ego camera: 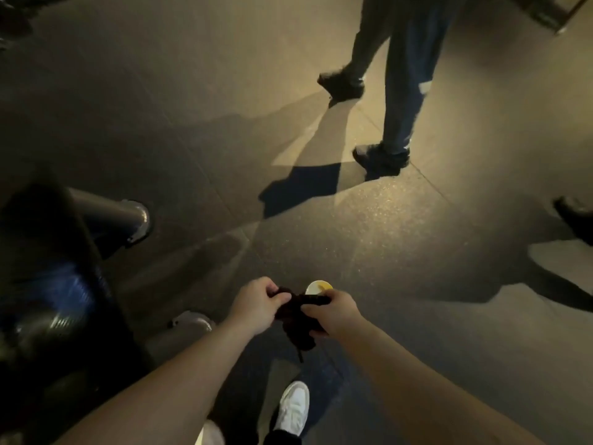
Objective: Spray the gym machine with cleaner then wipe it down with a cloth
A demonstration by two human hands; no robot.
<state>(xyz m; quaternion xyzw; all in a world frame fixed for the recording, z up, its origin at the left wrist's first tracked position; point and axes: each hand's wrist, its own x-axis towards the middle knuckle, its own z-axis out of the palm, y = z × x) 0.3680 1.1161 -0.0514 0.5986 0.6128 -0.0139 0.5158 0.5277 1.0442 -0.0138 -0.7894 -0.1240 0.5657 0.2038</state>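
A dark cloth [296, 319] is gripped by the left hand [256, 303] and the right hand [333, 313], fingers curled round it, and is held bunched between them above the floor [385, 236]. A white-and-yellow round object [317, 286], not identifiable, is partly hidden behind the right hand. The gym machine [57, 268] is seen at the left, apart from the cloth; a white shoe [293, 407] is seen below the hands and another person's legs [401, 91] farther off.
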